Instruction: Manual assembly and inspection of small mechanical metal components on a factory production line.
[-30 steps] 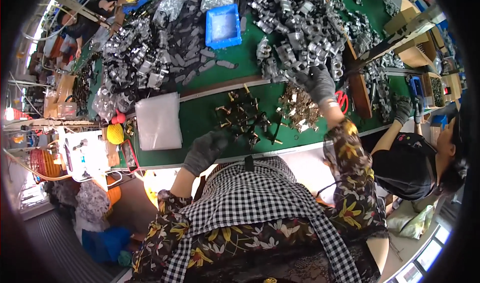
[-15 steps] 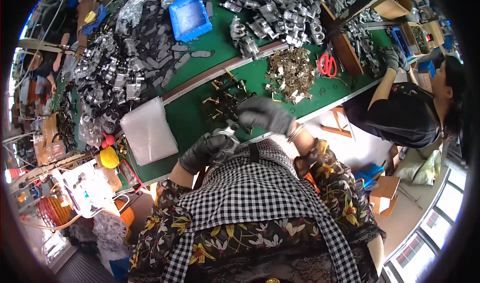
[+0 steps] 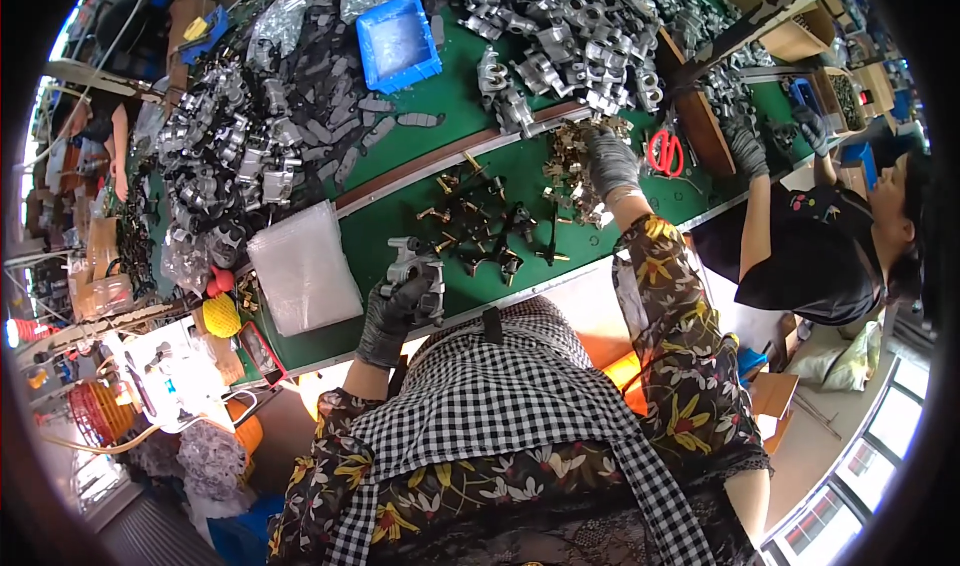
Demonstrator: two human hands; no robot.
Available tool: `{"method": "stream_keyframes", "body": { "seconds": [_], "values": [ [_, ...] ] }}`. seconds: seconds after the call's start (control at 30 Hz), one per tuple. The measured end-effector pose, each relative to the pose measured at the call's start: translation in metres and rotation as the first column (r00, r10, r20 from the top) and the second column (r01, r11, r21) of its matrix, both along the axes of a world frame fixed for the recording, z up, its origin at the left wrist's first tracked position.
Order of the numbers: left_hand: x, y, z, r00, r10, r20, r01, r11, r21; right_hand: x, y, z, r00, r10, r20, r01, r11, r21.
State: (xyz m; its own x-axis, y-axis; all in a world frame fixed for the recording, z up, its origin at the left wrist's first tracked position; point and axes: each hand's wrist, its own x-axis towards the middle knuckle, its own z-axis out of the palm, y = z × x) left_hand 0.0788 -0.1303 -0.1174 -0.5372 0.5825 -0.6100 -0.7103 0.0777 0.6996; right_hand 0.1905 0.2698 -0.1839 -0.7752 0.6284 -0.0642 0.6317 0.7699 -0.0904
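Note:
Near the table's front edge, my left hand [image 3: 392, 316], in a dark grey glove, is closed around a silver metal caliper-like casting [image 3: 410, 266]. My right hand [image 3: 610, 163], gloved too, reaches into a heap of small brass-coloured metal clips [image 3: 568, 171]; its fingertips are hidden among them. Between the two hands lie several black fittings with brass-coloured ends [image 3: 490, 221] on the green tabletop [image 3: 400, 201]. A stack of clear plastic bags [image 3: 305, 271] is left of my left hand. Red-handled scissors [image 3: 664, 153] rest just right of the clips.
A metal-edged wooden strip [image 3: 430, 166] crosses the table, with heaps of silver castings [image 3: 590, 41], dark brake pads [image 3: 340, 116] and a blue bin [image 3: 398, 44] beyond it. A wooden divider [image 3: 700, 131] stands at right. Beside it a gloved co-worker [image 3: 810, 236] works.
My right hand has moved away from my left, out to the right and onto the clip heap. My left hand has turned, still with the casting. The co-worker's hands have shifted.

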Motion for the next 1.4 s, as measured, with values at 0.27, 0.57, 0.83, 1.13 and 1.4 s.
{"method": "stream_keyframes", "body": {
  "seconds": [0.27,0.57,0.83,1.13,1.4],
  "values": [
    [-0.002,0.003,-0.002,0.998,-0.018,0.054,0.017,0.999,0.027,0.018,0.004,0.001,0.889,-0.325,-0.322,0.216,0.919,-0.331],
    [-0.005,0.041,0.026,0.998,-0.042,-0.052,0.048,0.992,0.121,0.014,-0.02,0.025,0.774,-0.472,-0.422,0.353,0.875,-0.331],
    [0.0,0.045,0.035,0.995,-0.078,0.065,0.034,0.859,0.511,0.001,-0.113,0.094,0.562,-0.808,-0.174,-0.374,-0.061,-0.926],
    [-0.007,0.058,0.077,0.943,-0.084,0.321,-0.107,0.839,0.533,-0.016,-0.193,0.136,0.741,-0.652,-0.162,-0.349,-0.168,-0.922],
    [0.0,0.042,0.079,0.969,0.004,0.247,-0.117,0.887,0.446,-0.018,-0.193,0.159,0.758,0.062,-0.65,-0.51,0.678,-0.53]
  ]
}}
